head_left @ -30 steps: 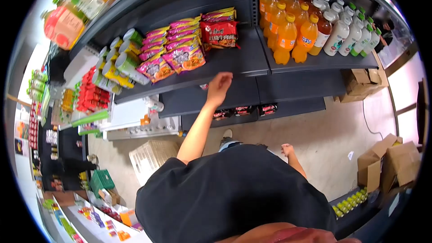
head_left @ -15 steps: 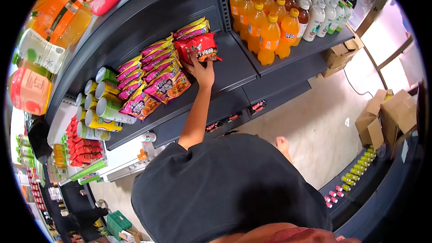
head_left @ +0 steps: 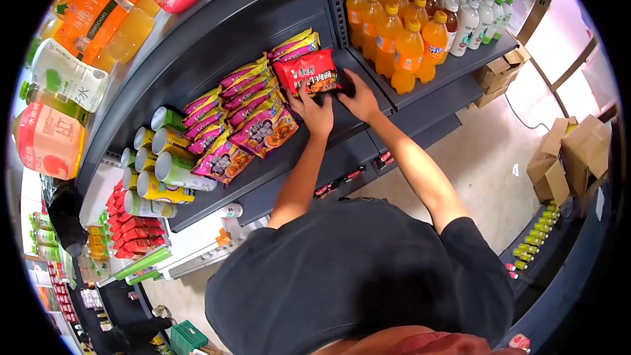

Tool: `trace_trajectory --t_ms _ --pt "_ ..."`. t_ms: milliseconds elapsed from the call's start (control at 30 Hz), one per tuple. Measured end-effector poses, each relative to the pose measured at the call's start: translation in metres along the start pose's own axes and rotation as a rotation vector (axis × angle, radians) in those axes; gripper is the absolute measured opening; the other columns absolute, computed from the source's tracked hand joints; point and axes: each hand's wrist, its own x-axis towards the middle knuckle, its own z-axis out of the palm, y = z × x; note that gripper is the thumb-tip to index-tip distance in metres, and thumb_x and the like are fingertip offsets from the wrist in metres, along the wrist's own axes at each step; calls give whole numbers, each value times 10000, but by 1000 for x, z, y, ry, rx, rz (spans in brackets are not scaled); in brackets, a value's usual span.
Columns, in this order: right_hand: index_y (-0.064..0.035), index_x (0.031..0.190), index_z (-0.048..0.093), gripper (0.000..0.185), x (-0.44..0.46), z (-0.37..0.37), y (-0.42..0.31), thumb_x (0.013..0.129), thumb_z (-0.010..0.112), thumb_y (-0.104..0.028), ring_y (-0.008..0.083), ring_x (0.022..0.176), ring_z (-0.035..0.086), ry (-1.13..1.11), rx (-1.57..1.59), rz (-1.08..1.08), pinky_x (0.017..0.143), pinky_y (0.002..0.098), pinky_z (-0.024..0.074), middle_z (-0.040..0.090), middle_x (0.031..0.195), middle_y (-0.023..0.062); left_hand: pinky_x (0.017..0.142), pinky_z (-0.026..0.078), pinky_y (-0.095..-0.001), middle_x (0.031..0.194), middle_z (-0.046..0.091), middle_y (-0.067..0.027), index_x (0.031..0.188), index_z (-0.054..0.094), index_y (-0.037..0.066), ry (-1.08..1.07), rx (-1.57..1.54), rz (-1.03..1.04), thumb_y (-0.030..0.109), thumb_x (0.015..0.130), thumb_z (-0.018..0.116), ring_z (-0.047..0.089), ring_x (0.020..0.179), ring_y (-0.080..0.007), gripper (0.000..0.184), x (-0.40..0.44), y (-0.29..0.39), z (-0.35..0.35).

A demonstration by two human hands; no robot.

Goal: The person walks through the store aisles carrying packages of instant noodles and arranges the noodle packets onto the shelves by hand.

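A red packet of instant noodles [head_left: 306,71] rests on the dark shelf, in front of a purple-and-yellow row of noodle packets. My left hand [head_left: 311,112] is at its lower front edge, fingers spread and fingertips against the wrapper. To the right, my right hand [head_left: 361,97] reaches in beside the packet's right end, thumb and fingers apart and holding nothing. Whether its fingertips touch the wrapper I cannot tell. More purple noodle packets [head_left: 264,130] stand in rows just left of my left hand.
Orange soda bottles [head_left: 407,56] stand on the shelf to the right, with white bottles [head_left: 465,26] beyond. Several cans [head_left: 176,169] lie stacked at the left. Large drink bottles [head_left: 52,135] are close on the upper left. Cardboard boxes [head_left: 549,164] sit at the right.
My right hand has come up from low beside the body to the packet's right side. My left hand has slid down from the packet's front to its lower edge. The view has shifted slightly.
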Motion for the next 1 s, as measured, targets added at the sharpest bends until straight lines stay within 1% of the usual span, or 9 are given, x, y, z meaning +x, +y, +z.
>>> trace_trajectory --t_ms 133,267,367,467,600,733,867,967,1000 --pt "-73 1472 477 709 18 28 17 834 752 -213 291 1182 639 -95 314 290 1037 367 480 644 1299 173 1159 209 -573 1535 184 -325 1465 398 150 -45 -40 -47 150 795 733 204 1413 -501 749 0 6 -5" --pt "-20 1452 484 668 3 23 28 858 741 -187 227 1111 667 -64 407 264 971 335 510 675 1225 153 1140 245 -544 1472 266 -279 1449 402 121 -16 -92 45 95 804 734 252 1386 -470 726 -2 4 -5" --pt "22 1424 500 609 -19 9 22 874 714 -130 174 986 675 7 529 295 884 300 526 695 1073 103 1104 322 -472 1361 389 -237 1420 407 41 -36 -206 73 52 828 708 400 1294 -417 664 -1 9 -11" --pt "21 1375 537 537 -46 -18 -1 879 693 -110 152 948 663 29 657 391 847 286 523 684 1042 77 1019 405 -465 1260 479 -238 1392 429 5 -21 -286 184 52 827 695 502 1167 -412 626 -4 19 -14" --pt "21 1246 589 370 -95 -36 2 891 648 -66 121 954 638 128 560 434 853 280 508 684 1051 59 963 453 -462 1192 559 -224 1310 528 7 -114 -369 353 65 841 706 557 1109 -404 505 -13 26 -17" --pt "-17 1252 566 346 -151 -77 -37 932 679 -82 106 1045 615 231 572 430 942 299 488 680 1117 41 942 480 -448 1176 632 -206 1201 609 2 -286 -427 436 50 851 708 602 1079 -375 367 -49 38 -20" --pt "-33 1301 543 397 -243 -121 -17 951 697 -141 113 1136 575 266 510 527 1011 318 458 657 1205 45 880 513 -411 1172 648 -183 1148 635 5 -515 -542 557 -6 836 706 629 1037 -336 320 -115 60 -17" --pt "0 1298 558 383 -314 -159 -14 959 676 -134 130 1092 610 420 498 605 991 334 485 676 1192 60 839 526 -383 1104 652 -171 1142 634 9 -795 -582 440 -22 835 707 647 973 -320 317 -170 81 -12" --pt "10 1293 562 377 -335 -170 -15 960 671 -130 134 1076 621 454 490 659 981 338 493 682 1185 67 799 525 -312 1104 630 -125 1149 623 -7 -906 -565 412 -22 866 681 643 968 -215 289 -190 76 -2"
